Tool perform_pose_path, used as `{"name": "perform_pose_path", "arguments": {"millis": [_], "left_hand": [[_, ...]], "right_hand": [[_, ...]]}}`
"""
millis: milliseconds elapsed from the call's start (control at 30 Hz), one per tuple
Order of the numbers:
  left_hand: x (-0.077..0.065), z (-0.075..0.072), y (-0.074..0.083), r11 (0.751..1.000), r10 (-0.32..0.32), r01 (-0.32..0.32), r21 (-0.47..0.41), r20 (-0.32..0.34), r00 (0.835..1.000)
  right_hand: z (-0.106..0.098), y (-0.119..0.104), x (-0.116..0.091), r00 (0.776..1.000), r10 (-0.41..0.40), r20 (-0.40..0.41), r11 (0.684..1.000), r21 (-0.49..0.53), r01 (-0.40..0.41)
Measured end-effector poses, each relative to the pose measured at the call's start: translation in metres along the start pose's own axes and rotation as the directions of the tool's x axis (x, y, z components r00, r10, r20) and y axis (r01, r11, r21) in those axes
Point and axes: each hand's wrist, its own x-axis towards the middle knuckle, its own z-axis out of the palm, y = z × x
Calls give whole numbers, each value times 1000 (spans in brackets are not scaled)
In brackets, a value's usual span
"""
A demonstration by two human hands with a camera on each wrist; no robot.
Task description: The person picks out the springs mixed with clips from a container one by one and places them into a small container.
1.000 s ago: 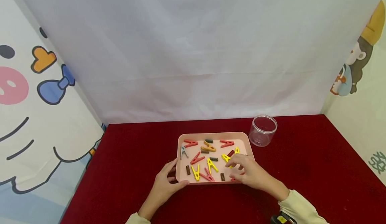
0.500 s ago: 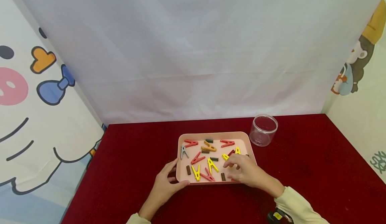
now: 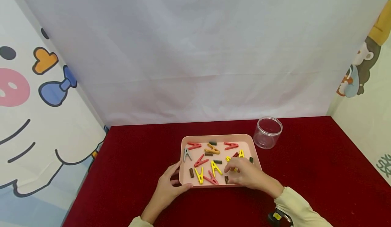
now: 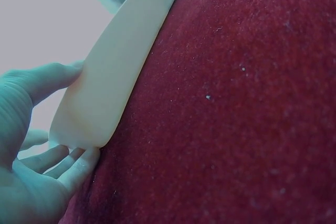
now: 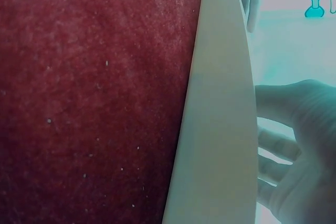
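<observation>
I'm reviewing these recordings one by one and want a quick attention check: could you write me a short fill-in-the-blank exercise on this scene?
1. In the head view, the clear jar stands on the ____-hand side of the pink tray.
2. The hand holding the tray's near corner is the person's ____ hand.
3. The clip closest to the middle of the tray's left wall is coloured ____.
4. Among the clips lie small coiled ____.

Missing words: right; left; gray; springs.
</observation>
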Motion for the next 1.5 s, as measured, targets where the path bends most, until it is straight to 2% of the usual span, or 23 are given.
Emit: {"name": "perform_pose_path", "arguments": {"millis": [133,200,567,867,1500], "left_hand": [[-2,-1,3,1000,12,-12,7,-2,1000],[-4,-2,13,1000,2,-2,4,5,1000],[-4,-3,12,1000,10,-10,-17,7,1000],[-4,-2,9,1000,12,-12,-12,4,1000],[-4,-2,10,1000,-11,11,-4,7,1000]], "right_hand": [[1,1,3,1000,-4,23,1000,-2,4],[3,2,5,1000,-13,29,1000,-3,13],[5,6,11,996,-62,66,998,-7,62],[5,3,13,994,-9,106,1000,-20,11],[6,3,15,994,-36,108,998,-39,41]]}}
